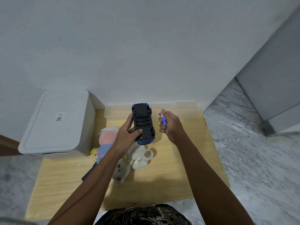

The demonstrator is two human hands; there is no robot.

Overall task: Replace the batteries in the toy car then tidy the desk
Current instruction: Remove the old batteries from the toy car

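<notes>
My left hand [125, 135] holds a blue toy car [143, 123] upside down above the wooden desk [170, 176], its black underside facing up with the battery bay open. The bay's slots look empty. To the right of the car, my right hand [170, 125] is closed around a blue and white battery [163, 119] whose tip sticks up past the fingers. The battery and the car are apart.
A white lidded bin [56, 124] stands at the desk's left. A clear plastic box [186, 109] sits at the back edge against the wall. A pink and blue plush doll [105, 142], a cream teddy bear [138, 159] and a dark flat object [88, 173] lie under my left arm.
</notes>
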